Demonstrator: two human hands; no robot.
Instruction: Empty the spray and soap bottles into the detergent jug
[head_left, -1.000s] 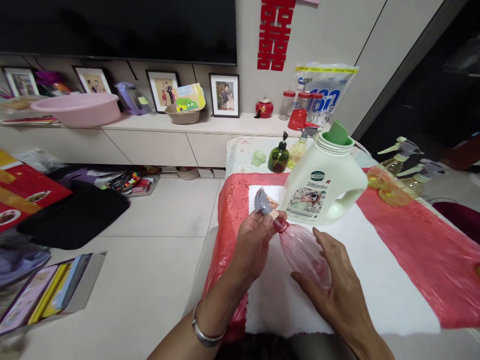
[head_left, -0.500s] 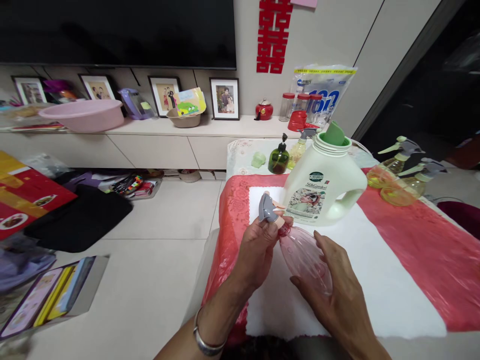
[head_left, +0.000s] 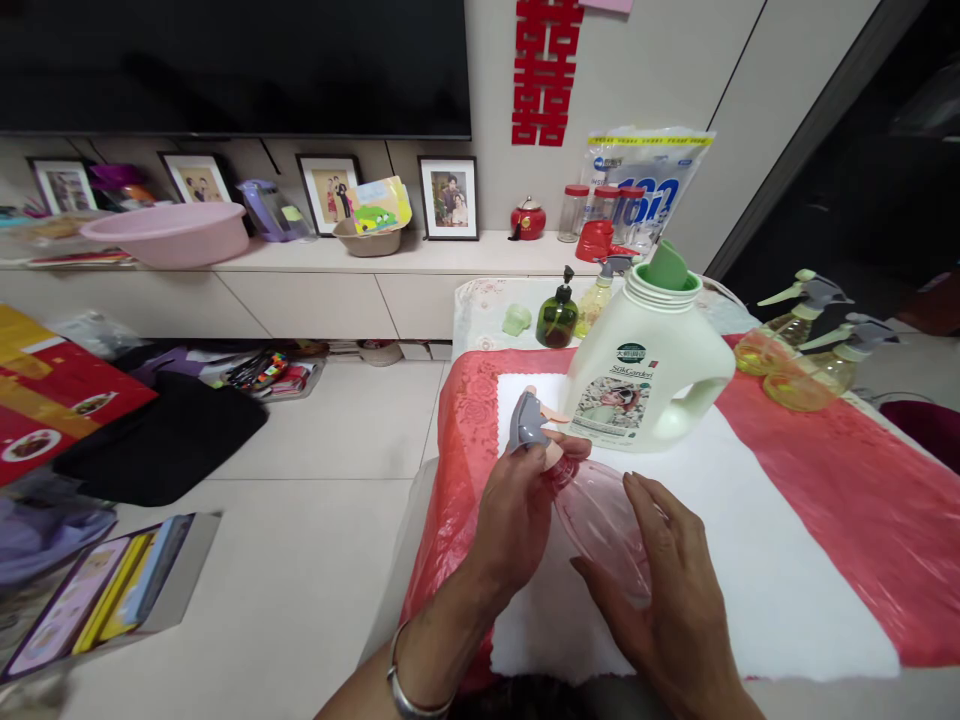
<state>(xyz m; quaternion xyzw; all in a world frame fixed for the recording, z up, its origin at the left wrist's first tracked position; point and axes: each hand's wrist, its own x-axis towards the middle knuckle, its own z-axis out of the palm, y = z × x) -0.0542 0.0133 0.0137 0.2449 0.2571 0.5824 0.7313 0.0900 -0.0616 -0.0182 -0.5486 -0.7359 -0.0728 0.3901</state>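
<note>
A clear pink spray bottle (head_left: 600, 520) lies tilted between my hands above the white cloth (head_left: 780, 570). My left hand (head_left: 517, 510) is closed around its neck, just below the grey and peach spray head (head_left: 529, 420), which points up and left. My right hand (head_left: 679, 590) cups the lower body, fingers on the far side and thumb on the near side; the bottle's base is partly hidden by that hand. Just beyond stands a large pale green detergent jug (head_left: 637, 350) with a green spout in its open mouth.
A red plastic sheet (head_left: 847, 520) lies under the cloth. Behind the jug are a dark green pump bottle (head_left: 557, 315) and a yellow spray bottle (head_left: 595, 297). Two more yellow spray bottles (head_left: 814, 375) stand at right. A low cabinet (head_left: 315, 300) runs along the wall.
The spray bottle has shifted slightly left and tilted a little, with both hands moving along with it. My right fingers have slid slightly along the body. The jug stays put.
</note>
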